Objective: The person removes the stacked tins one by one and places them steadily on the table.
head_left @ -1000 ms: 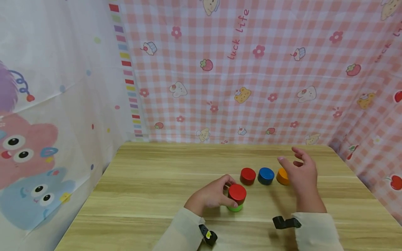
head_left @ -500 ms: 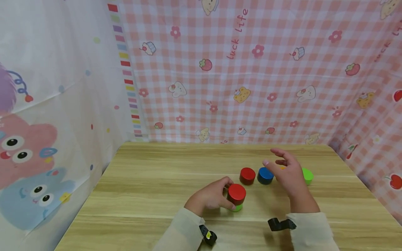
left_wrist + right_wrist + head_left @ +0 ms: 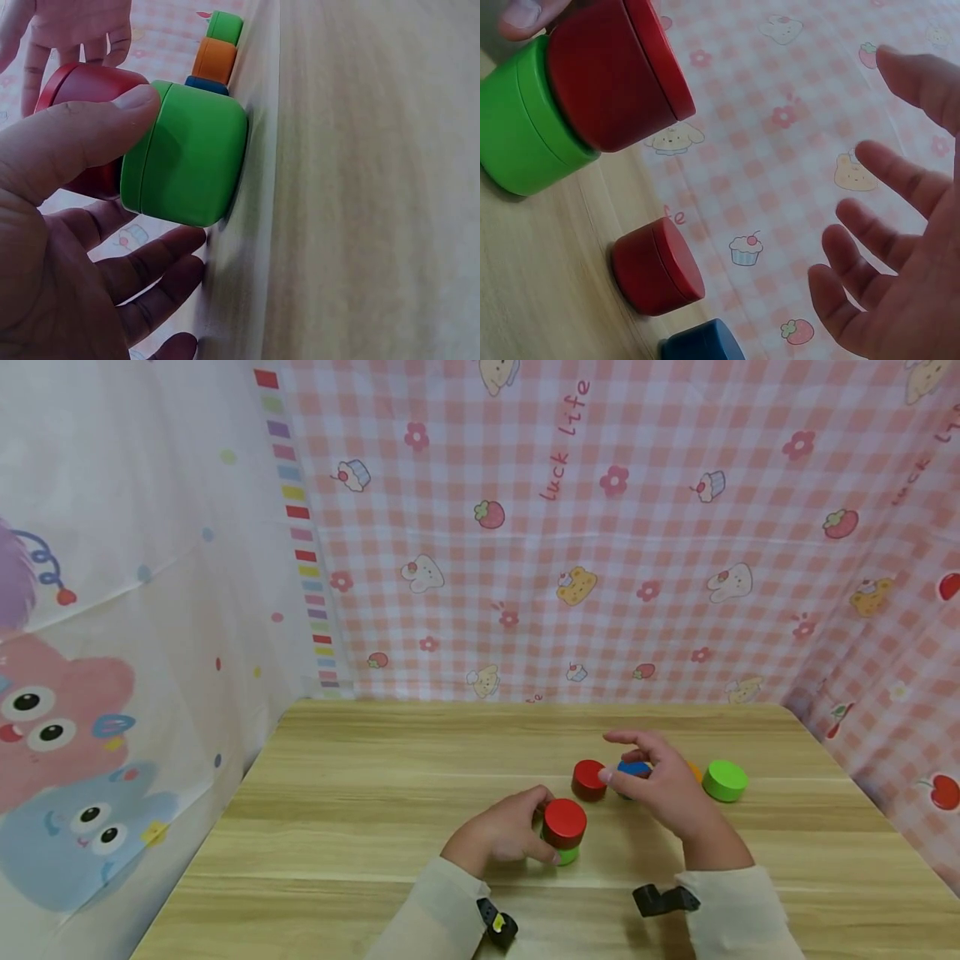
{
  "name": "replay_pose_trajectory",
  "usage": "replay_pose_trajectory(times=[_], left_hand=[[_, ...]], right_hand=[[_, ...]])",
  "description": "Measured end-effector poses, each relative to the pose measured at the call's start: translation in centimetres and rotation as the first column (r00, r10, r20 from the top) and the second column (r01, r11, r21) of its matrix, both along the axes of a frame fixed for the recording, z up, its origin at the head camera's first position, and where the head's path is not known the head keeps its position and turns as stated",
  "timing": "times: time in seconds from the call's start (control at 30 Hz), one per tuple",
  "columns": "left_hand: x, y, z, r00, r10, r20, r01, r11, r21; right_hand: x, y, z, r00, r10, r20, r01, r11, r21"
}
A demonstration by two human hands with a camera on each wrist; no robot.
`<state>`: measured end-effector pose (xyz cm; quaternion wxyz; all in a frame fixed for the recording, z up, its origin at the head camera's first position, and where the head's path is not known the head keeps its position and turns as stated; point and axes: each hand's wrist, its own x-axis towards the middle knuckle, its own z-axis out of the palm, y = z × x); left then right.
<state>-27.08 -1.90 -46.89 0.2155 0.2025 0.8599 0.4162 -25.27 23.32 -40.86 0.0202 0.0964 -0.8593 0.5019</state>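
Observation:
Before me on the table [image 3: 360, 810], a red round lidded tin [image 3: 565, 825] sits on top of a green one [image 3: 567, 857]. My left hand [image 3: 504, 828] holds this stack from the left. In the left wrist view its thumb [image 3: 124, 105] presses where the two tins meet, with the other fingers on the far side. My right hand [image 3: 663, 789] hovers over the back row, fingers apart and nothing in them. It partly covers a blue tin [image 3: 633, 768] and an orange tin [image 3: 697, 772] in the head view.
The back row also has a second red tin [image 3: 587, 781] at its left end and a second green tin [image 3: 725, 781] at its right end. A pink checked cloth [image 3: 450, 635] hangs behind the table, and a white printed cloth [image 3: 202, 635] hangs on the left.
My right hand has moved left along the row, from over the orange tin toward the blue and red ones, uncovering the green tin at the end. My left hand has stayed at the stack.

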Motion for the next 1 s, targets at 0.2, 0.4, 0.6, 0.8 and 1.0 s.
replay_pose_trajectory(times=[0.2,0.4,0.6,0.8,1.0], left_hand=[[0.1,-0.1,0.1,1.0,-0.006,-0.004,0.006,1.0,-0.002],[0.3,0.0,0.3,0.999,-0.012,-0.029,0.012,1.0,-0.016],[0.4,0.0,0.6,0.999,-0.02,-0.049,0.019,0.999,-0.037],[0.4,0.1,0.5,0.998,-0.019,-0.061,0.016,0.998,-0.063],[0.4,0.0,0.6,0.998,-0.018,-0.067,0.013,0.997,-0.072]], right_hand=[[0.0,-0.5,-0.3,0.995,0.096,0.015,-0.096,0.995,0.036],[-0.1,-0.9,-0.8,0.973,0.226,0.036,-0.228,0.972,0.051],[-0.2,-1.5,-1.4,0.942,0.329,0.07,-0.335,0.938,0.094],[-0.2,-1.9,-1.7,0.93,0.335,0.149,-0.352,0.929,0.115],[-0.3,-2.1,-1.8,0.924,0.333,0.186,-0.36,0.924,0.132]])
